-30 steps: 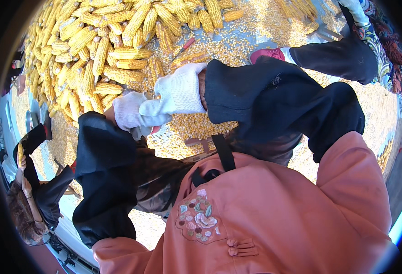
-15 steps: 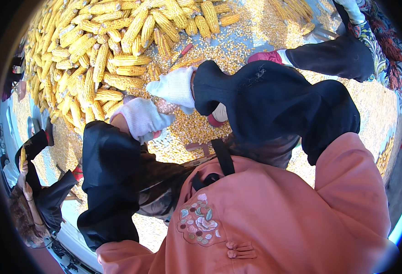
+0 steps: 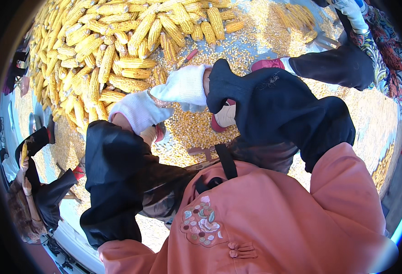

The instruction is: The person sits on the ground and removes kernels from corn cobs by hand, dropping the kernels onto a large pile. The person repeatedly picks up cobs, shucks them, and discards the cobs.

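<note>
Pile of long yellow corn cobs sits ahead-left, nearest ones lying crosswise, just beyond my white-knit-gloved left hand, the nearer; my white-knit-gloved right hand adjoins. I cannot tell either's finger opening or hold.

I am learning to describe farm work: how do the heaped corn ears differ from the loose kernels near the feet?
The heaped corn ears are long and whole; the loose kernels are small, separate grains. The ears are piled high; the kernels are spread low. Both look yellow.
</note>
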`<state>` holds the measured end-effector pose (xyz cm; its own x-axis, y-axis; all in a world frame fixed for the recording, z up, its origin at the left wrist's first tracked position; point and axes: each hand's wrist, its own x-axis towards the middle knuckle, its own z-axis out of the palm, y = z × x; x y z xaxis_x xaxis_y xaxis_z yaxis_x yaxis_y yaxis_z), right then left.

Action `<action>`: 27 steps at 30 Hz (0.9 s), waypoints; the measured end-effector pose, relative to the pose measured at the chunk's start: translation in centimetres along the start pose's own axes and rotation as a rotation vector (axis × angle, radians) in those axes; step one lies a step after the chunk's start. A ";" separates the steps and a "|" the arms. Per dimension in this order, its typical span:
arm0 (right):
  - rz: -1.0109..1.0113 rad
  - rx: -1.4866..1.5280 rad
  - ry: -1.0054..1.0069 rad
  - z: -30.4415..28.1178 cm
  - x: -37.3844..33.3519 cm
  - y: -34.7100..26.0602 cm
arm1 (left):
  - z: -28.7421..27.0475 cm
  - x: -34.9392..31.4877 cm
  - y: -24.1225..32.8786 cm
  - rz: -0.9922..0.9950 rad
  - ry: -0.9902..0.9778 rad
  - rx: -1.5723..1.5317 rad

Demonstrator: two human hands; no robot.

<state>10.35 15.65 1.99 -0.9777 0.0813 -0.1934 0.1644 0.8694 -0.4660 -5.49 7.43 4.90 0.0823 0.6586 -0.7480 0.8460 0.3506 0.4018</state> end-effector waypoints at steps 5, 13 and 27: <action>0.676 0.730 0.088 -4.5 -1.1 -0.4 | -1.0 1.3 -3.0 0.193 0.220 0.186; 0.170 -0.275 0.487 -5.3 -2.9 3.4 | -3.5 0.4 -3.2 -0.307 0.223 -0.246; 1.162 0.435 0.679 -5.2 -29.6 -2.1 | -3.3 1.6 -4.1 -0.176 0.240 -0.424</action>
<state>38.29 13.98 13.21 -0.1102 0.9602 -0.2567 0.8121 -0.0619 -0.5802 -10.57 9.23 3.77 -0.2070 0.6822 -0.7012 0.5443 0.6759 0.4969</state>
